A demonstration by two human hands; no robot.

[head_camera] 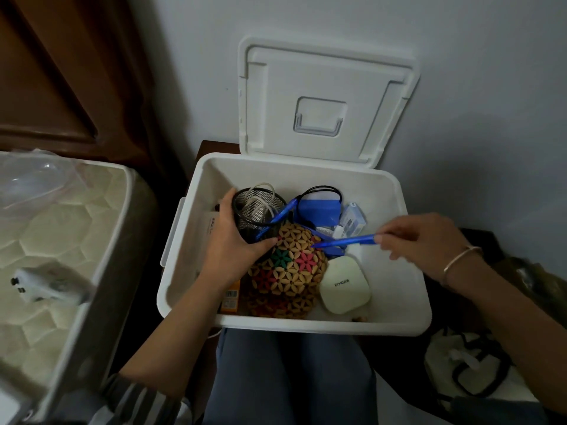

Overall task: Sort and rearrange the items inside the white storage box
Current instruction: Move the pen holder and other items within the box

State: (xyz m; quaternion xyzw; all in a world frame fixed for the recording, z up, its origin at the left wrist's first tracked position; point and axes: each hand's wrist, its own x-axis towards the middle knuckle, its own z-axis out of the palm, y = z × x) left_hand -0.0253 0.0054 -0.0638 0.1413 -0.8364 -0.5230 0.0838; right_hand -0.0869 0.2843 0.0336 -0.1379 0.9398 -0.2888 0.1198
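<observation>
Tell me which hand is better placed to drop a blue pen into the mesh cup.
Right. The right hand pinches a blue pen, its tip pointing toward the black mesh cup, while the left hand is busy gripping that cup's side.

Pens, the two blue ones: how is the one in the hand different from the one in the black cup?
The hand's pen is pinched by the right hand and lies almost level; the cup's pen leans steeply in the cup. The hand's pen shows whole; the cup's pen is partly behind mesh. Both are blue.
</observation>
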